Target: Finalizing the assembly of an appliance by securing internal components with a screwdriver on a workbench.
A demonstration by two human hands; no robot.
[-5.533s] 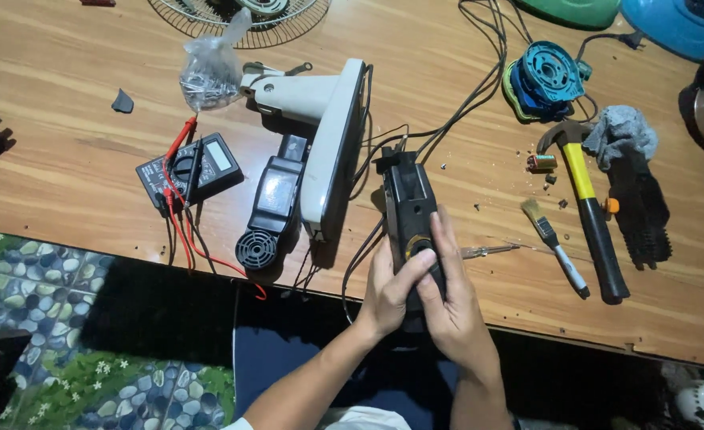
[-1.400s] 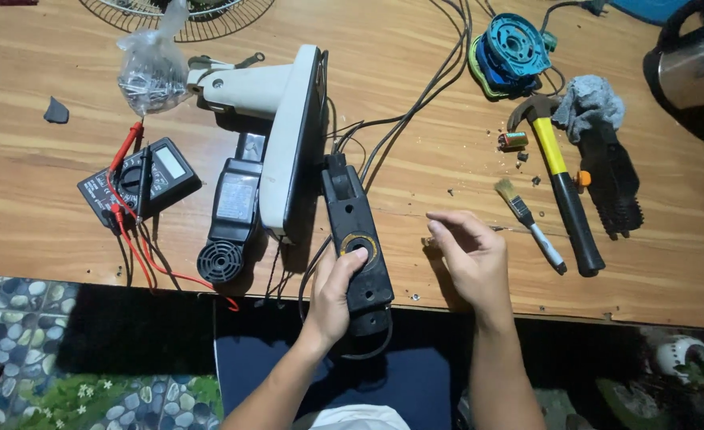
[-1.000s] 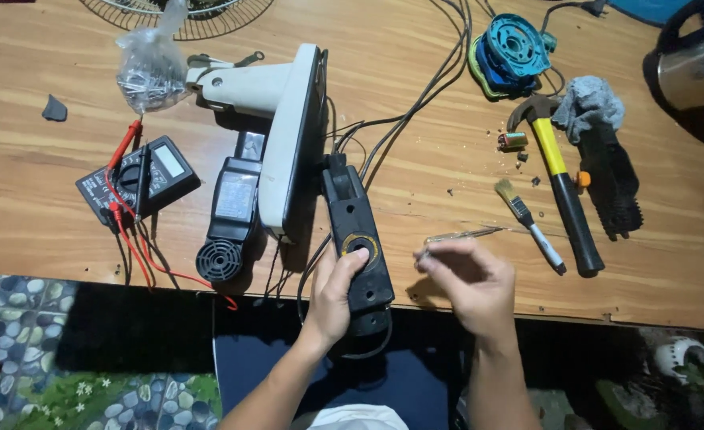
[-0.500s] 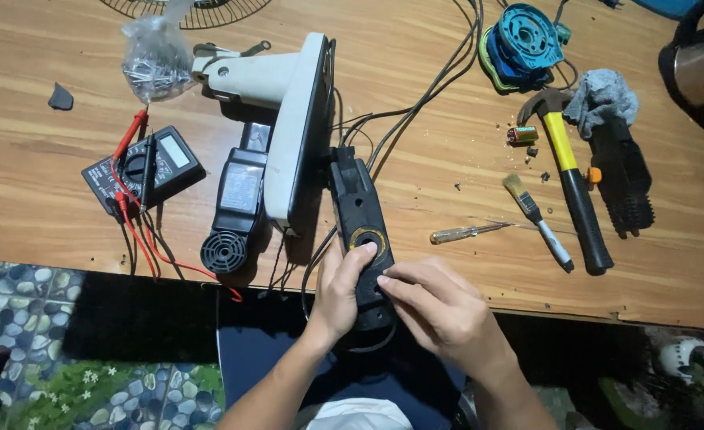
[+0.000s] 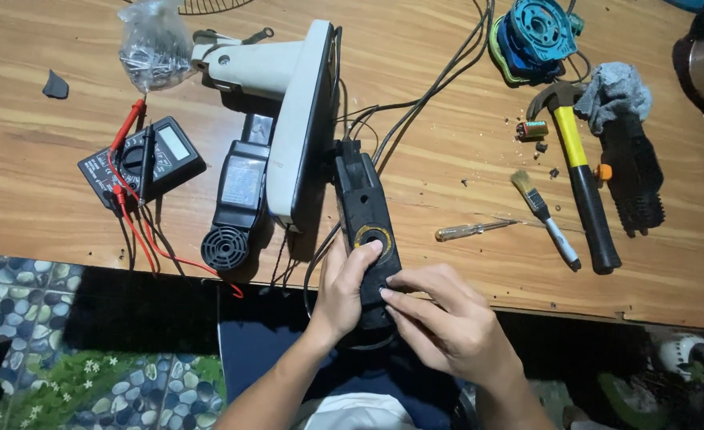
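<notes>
Overhanging the wooden table point(image 5: 65, 215) edge, the black panel point(image 5: 365, 223) is clasped by the left hand point(image 5: 342, 291); right hand point(image 5: 447, 326) fingertips press it, perhaps pinching something hidden. Tiled floor point(image 5: 17, 318) lies below.

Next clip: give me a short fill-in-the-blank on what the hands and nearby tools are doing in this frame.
1. Both hands, the left hand and the right hand, rest on the long ____ panel at the table edge.
2. The hammer has a ____ handle.
3. The screwdriver lies on the table, held by ____ hand.
4. The multimeter lies to the ____ of the white fan base.

Missing words: black; yellow; neither; left
</notes>
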